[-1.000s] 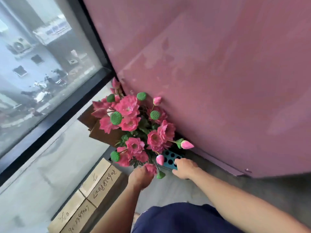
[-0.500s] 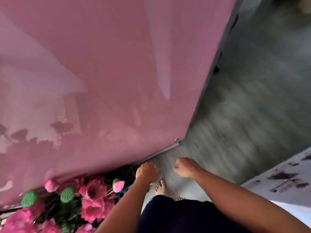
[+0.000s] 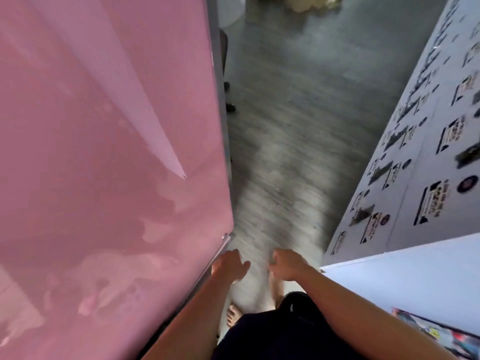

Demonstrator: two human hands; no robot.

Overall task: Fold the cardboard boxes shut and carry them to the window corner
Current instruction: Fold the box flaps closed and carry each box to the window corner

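Observation:
No cardboard box shows in the head view. My left hand (image 3: pixel 230 265) hangs low in front of me beside the pink panel's bottom corner, fingers spread and holding nothing. My right hand (image 3: pixel 287 263) is level with it a little to the right, fingers loosely curled and apart, also holding nothing. My bare feet show on the grey floor below the hands.
A tall glossy pink panel (image 3: pixel 104 152) fills the left side. A white wall with printed labels (image 3: pixel 428 165) runs along the right. Between them a grey floor passage (image 3: pixel 298 126) leads ahead. Pale, blurred stuff (image 3: pixel 309 3) lies at its far end.
The view has swung right, away from the window, the flowers and the boxes, to the passage. Both hands left the flower basket and now hang free.

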